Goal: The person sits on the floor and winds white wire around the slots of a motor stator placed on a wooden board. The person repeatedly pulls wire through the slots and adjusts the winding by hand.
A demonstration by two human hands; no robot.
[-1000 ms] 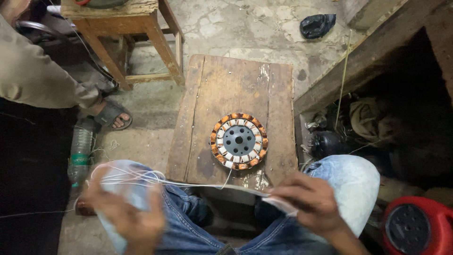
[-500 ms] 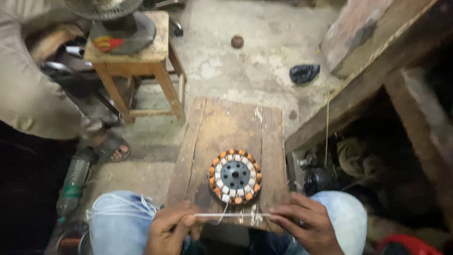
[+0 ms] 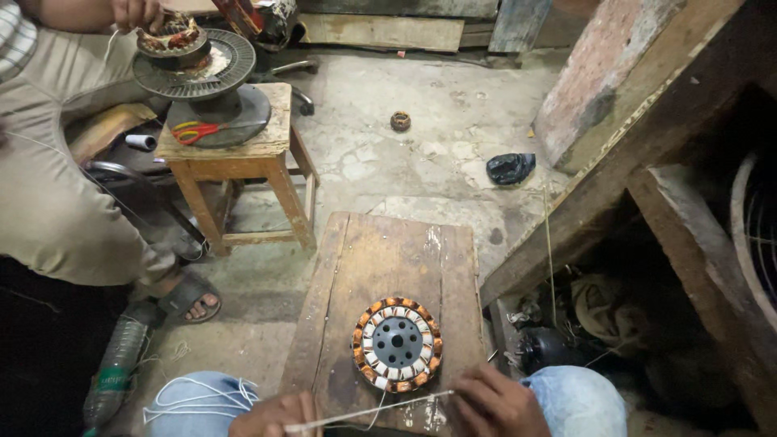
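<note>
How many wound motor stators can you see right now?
2 for sure. One stator lies on the wooden board by my hands. A second stator is under a co-worker's hand on the stool. The small round thing on the floor may be another.

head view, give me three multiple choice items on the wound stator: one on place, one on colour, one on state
1. Where does the stator lie?
A. on the wooden board
B. on the stool
C. on the bare floor

2. What colour are its coils?
A. blue
B. copper orange
C. green

3. How is the white thread?
A. coiled on the floor
B. wound on a spool
C. stretched between the left hand and right hand

Answers: 1 A, it rests flat on the board; 2 B, orange windings ring the grey core; 3 C, each hand pinches an end.
</note>
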